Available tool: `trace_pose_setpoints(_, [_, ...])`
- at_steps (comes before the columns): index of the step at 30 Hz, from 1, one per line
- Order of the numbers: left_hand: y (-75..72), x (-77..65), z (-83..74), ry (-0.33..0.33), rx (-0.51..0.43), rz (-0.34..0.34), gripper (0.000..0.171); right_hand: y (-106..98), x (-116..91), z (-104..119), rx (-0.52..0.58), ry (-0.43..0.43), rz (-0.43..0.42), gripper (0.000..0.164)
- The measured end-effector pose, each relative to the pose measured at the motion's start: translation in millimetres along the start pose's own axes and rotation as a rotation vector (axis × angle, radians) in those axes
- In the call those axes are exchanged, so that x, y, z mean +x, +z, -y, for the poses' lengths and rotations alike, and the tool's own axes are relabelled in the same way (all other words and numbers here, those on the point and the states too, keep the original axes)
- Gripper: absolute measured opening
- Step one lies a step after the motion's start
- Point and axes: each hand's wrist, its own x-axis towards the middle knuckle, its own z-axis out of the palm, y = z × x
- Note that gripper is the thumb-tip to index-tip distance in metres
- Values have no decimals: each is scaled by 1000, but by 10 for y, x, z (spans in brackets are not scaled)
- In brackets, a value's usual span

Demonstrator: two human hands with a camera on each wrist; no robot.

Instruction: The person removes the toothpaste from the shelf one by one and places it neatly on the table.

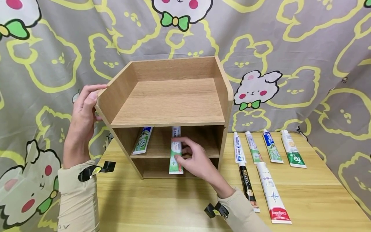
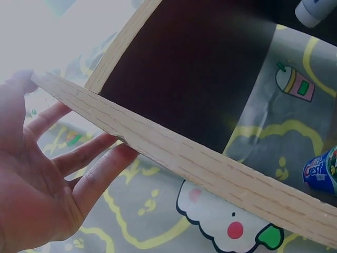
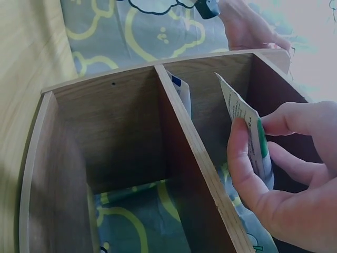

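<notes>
My left hand (image 1: 79, 125) holds the side panel of a small wooden desktop shelf (image 1: 174, 100) near its upper left front corner. In the left wrist view its fingers lie along the outer side of the panel edge (image 2: 174, 150). My right hand (image 1: 198, 159) pinches a white-and-green toothpaste tube (image 1: 175, 149) between thumb and fingers, at the opening of the middle compartment. The tube's cap end points inward and its flat end sticks out past the board. Left of it, a blue-and-green Crest tube (image 1: 142, 141) lies on the middle board, cap end inward.
Several toothpaste tubes lie on the table right of the shelf, among them a green-ended tube (image 1: 292, 149), a black tube (image 1: 247, 185) and a red-ended Colgate tube (image 1: 273, 196). A patterned curtain (image 1: 255, 42) hangs close behind. The lower compartment (image 1: 156, 167) sits under the middle board.
</notes>
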Motion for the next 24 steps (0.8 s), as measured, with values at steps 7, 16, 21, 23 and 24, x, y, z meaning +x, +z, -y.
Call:
trace_pose_setpoints(7, [-10, 1, 17, 18, 18, 22, 38, -4, -118, 21, 23, 25, -4, 47])
trace_pose_setpoints(16, [-2, 10, 0, 30, 25, 7, 38, -56, -291, 98, 71, 14, -12, 50])
trace_pose_setpoints(21, [0, 10, 9, 39, 16, 6, 37, -103, -402, 98, 84, -3, -4, 53])
trace_pose_setpoints(23, [-4, 9, 15, 45, 20, 10, 37, -128, -450, 91, 89, -6, 0, 53])
trace_pose_setpoints(24, [-7, 8, 19, 46, 21, 10, 38, -143, -472, 86, 85, -9, 0, 54])
